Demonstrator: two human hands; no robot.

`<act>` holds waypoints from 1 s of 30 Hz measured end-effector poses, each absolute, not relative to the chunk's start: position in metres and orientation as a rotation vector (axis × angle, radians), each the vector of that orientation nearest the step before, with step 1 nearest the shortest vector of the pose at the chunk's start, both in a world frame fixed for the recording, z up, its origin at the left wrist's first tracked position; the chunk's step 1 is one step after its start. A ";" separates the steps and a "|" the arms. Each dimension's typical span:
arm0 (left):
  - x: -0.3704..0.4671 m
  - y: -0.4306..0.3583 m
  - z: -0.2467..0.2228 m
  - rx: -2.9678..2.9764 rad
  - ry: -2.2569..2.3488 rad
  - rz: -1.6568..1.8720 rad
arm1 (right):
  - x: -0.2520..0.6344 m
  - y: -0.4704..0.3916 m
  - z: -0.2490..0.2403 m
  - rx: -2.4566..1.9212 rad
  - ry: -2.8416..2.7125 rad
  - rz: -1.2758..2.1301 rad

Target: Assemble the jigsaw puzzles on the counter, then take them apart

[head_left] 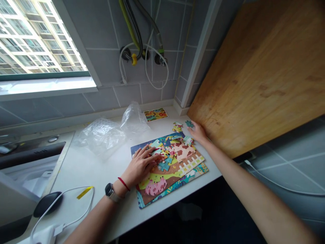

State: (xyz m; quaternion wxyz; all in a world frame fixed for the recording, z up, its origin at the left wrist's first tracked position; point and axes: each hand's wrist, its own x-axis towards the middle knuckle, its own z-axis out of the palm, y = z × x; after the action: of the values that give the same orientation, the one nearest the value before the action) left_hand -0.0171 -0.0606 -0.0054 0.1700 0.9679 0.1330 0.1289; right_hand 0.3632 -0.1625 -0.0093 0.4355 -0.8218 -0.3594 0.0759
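Observation:
A farm-scene puzzle point(175, 168) lies on the white counter, over a second blue-green board point(200, 170) whose edge shows beneath. My left hand point(142, 165) rests palm down on the puzzle's left part, fingers spread, beside loose pieces. One blue loose piece point(164, 164) is just right of its fingertips. Beyond the puzzle's back right corner, my right hand point(198, 132) has its thumb and fingers at a teal piece point(189, 124). Yellow and green pieces point(177, 127) lie on the counter left of that hand.
Crumpled clear plastic bags point(101, 135) lie at the back left. A small picture card point(155, 114) is near the wall. A wooden panel point(264, 78) leans at the right. A white cable point(92, 200) and a black oval object point(47, 204) sit front left.

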 end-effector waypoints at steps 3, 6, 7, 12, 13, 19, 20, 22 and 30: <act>-0.016 -0.059 -0.002 2.748 0.307 0.374 | 0.349 -0.176 -0.021 -2.040 -1.035 0.054; -0.013 -0.059 -0.002 2.735 0.304 0.404 | 0.346 -0.181 -0.025 -2.065 -1.106 -0.092; -0.013 -0.059 -0.002 2.732 0.316 0.416 | 0.347 -0.181 -0.026 -2.069 -1.090 -0.106; -0.013 -0.055 0.004 2.735 0.388 0.546 | 0.356 -0.180 -0.027 -2.061 -1.022 -0.093; -0.012 -0.054 0.008 2.719 0.408 0.600 | 0.357 -0.180 -0.028 -2.060 -1.018 -0.087; 0.050 -0.050 0.044 2.578 0.424 0.669 | 0.357 -0.175 -0.033 -2.078 -1.001 -0.065; 0.070 -0.047 0.047 2.573 0.417 0.656 | 0.356 -0.175 -0.033 -2.084 -1.002 -0.063; 0.113 -0.040 0.047 2.613 0.384 0.589 | 0.355 -0.175 -0.032 -2.096 -1.007 -0.061; 0.230 -0.001 0.016 2.788 0.177 0.213 | 0.349 -0.178 -0.021 -2.174 -1.018 -0.076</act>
State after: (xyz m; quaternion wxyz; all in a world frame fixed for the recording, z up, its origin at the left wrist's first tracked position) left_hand 0.2302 -0.0013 0.0155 0.1691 0.9808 0.0623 0.0751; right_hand 0.3494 -0.1782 -0.0213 0.3615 -0.8439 -0.3953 -0.0294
